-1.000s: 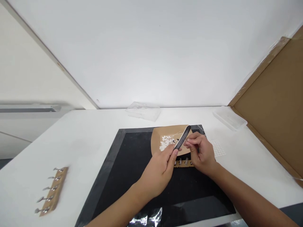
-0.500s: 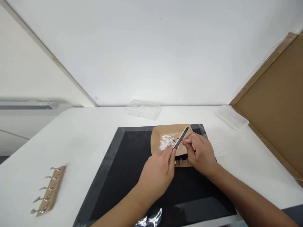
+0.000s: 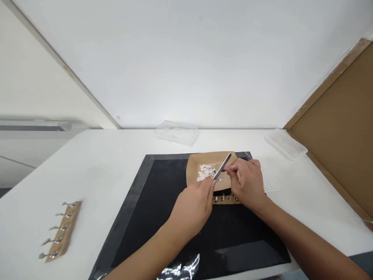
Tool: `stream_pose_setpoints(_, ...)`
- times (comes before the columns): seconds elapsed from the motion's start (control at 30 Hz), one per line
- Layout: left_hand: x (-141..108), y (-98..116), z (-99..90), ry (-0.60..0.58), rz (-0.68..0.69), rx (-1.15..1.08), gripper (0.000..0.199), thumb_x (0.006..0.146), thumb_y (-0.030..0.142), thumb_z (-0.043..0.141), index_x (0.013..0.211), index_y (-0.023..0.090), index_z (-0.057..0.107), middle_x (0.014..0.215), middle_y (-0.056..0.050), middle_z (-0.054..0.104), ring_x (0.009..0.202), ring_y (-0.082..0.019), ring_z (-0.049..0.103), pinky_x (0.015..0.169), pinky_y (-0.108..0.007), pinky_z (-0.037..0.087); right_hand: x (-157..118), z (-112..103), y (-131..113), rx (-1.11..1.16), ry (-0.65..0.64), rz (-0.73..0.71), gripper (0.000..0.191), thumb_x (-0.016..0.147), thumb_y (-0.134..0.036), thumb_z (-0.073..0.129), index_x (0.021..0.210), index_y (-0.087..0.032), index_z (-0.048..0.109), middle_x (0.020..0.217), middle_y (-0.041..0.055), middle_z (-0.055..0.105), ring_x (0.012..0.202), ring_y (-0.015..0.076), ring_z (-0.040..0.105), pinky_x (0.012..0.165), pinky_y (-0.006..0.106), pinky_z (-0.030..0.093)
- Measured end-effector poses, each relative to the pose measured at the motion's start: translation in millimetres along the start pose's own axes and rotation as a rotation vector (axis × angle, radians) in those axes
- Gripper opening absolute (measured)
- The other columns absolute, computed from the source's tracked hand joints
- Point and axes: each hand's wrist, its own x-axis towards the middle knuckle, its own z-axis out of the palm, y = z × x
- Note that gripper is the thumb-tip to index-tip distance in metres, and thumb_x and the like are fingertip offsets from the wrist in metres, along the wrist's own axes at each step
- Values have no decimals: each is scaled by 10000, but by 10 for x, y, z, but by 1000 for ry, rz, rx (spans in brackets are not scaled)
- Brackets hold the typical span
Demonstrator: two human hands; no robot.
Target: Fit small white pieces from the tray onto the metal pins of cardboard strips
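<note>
My left hand (image 3: pixel 192 204) is closed round the lower end of a slim black-and-white nail file (image 3: pixel 223 165), which slants up to the right above a brown paper tray (image 3: pixel 192 171). Fingertips of my right hand (image 3: pixel 247 181) are pinched together close beside the file. Something small and dark shows at those fingertips, but its kind is hard to make out. White flakes and scraps (image 3: pixel 205 172) lie in the tray. Just in front of it, partly covered by my right hand, is a brown strip (image 3: pixel 225 200) bearing small shiny pieces.
Under the tray spreads a black mat (image 3: pixel 163 194). Another brown strip (image 3: pixel 65 233) with several metal pieces sits at left. Clear plastic lids or boxes (image 3: pixel 176 133) stand at the back, with a shallow one (image 3: pixel 285 144) at right. A white dotted sheet (image 3: pixel 270 181) lies beside a cardboard wall (image 3: pixel 338 128).
The nail file has turned slightly, showing more of its pale face. My right fingertips have shifted a little along it, and the dark bit at them shows more. The view has tilted slightly.
</note>
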Motion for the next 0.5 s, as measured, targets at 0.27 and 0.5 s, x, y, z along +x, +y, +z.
stream_pose_setpoints(0.27,-19,15,66,-12,-37,120,308,1104,239,358,959,190,625,755,-58,708,621,-227,663,565,-299,317,-36,20,-118,37,-75,-44,239,1040,-154,545,822,-224,476,762,-11,699,668,166,616,761,371,319)
stream_pose_setpoints(0.5,5,26,65,-23,-52,155,285,1097,243,377,955,190,618,790,-73,727,646,-239,685,558,-300,306,-10,26,-126,-63,-15,-26,245,1046,-166,531,814,-226,477,727,-8,686,628,165,596,743,372,301)
